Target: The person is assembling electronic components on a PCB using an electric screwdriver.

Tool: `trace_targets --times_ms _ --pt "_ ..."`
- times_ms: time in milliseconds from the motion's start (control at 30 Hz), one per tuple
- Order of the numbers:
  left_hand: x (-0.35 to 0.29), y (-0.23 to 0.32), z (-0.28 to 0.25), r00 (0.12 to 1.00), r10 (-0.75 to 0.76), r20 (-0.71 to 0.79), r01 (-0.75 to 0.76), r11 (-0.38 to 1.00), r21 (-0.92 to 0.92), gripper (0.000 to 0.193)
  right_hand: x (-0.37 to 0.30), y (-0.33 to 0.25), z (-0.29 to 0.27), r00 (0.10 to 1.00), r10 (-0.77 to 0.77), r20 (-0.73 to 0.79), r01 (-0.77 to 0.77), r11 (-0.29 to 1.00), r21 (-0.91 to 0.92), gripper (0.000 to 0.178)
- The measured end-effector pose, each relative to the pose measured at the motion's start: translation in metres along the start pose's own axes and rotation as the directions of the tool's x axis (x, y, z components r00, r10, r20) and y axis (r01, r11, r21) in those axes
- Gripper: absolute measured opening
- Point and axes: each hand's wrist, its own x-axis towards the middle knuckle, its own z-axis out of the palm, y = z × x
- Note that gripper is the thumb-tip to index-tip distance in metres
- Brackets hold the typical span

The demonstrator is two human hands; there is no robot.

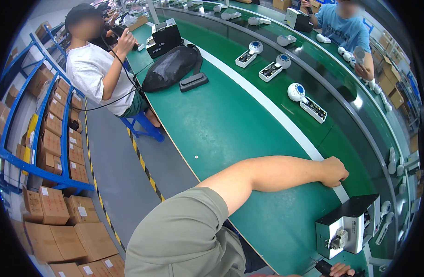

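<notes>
My left hand (334, 171) is closed in a fist on the white strip between the green bench and the conveyor belt. No object shows in its fingers. At the lower right edge, my right hand (343, 270) is partly cut off, its fingers wrapped around a black electric screwdriver (323, 266). The thin metal bit points toward a black and silver box-shaped machine, apparently a screw feeder (348, 226), with a small metal mechanism on its front. Beyond my left hand, an open white device with a round head (308, 102) lies on the belt, its circuit board exposed.
More open white devices (271, 70) lie farther along the green belt. A black mesh bag (171, 69) and a dark case (193, 82) rest on the bench (193, 129). A person in white (94, 69) sits at left; another in blue (343, 27) works across. Shelved cartons (54, 205) line the left.
</notes>
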Motion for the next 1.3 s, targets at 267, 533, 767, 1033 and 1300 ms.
trace_targets --times_ms 267,533,767,1033,1300 --pt "0.014 0.004 0.018 0.999 0.020 -0.026 -0.019 0.999 0.026 0.016 -0.038 0.009 -0.008 0.917 -0.139 -0.374 0.108 0.989 -0.104 0.035" --pt "0.024 0.008 0.032 0.999 0.017 -0.050 -0.016 1.000 0.019 0.013 -0.052 -0.003 -0.021 0.891 -0.086 -0.445 0.038 0.993 -0.115 0.035" --pt "0.040 0.029 0.040 0.998 0.050 -0.035 -0.050 0.999 -0.014 0.011 -0.057 -0.008 -0.022 0.887 -0.151 -0.437 0.090 0.983 -0.157 0.034" --pt "0.037 0.002 0.025 0.999 -0.039 -0.022 0.040 0.998 0.051 0.019 -0.032 0.027 -0.048 0.815 -0.268 -0.514 0.219 0.963 -0.155 0.030" --pt "0.047 0.022 0.024 1.000 -0.023 -0.003 0.023 0.998 -0.061 0.016 -0.039 0.016 -0.036 0.800 -0.315 -0.510 0.250 0.949 -0.193 0.033"
